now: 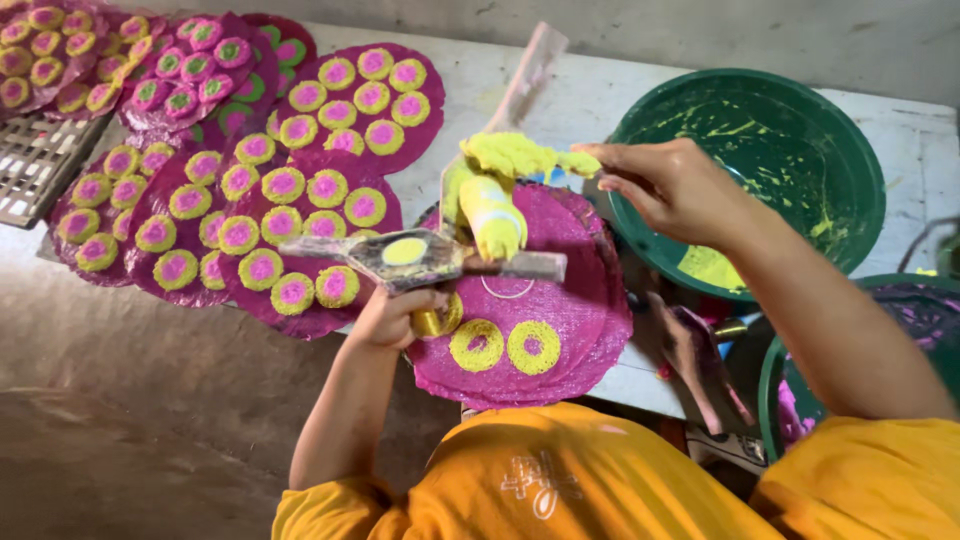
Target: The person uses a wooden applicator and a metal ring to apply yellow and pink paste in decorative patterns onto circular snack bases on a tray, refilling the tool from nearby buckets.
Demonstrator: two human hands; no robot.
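Directly above the magenta disc (560, 290) at the table's near edge, the left hand (395, 315) grips a stencil paddle (420, 258) while the right hand (670, 185) pinches a yellow piping bag (495, 190) pointing down at it.

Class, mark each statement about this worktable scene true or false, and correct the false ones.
1. The right hand holds a yellow piping bag. True.
2. The large basin by the right hand is red. False: it is green, smeared with yellow.
3. The pink disc under the hands carries two finished yellow rings. True.
4. The left hand rests flat on the table. False: it grips a handled stencil tool above the disc.
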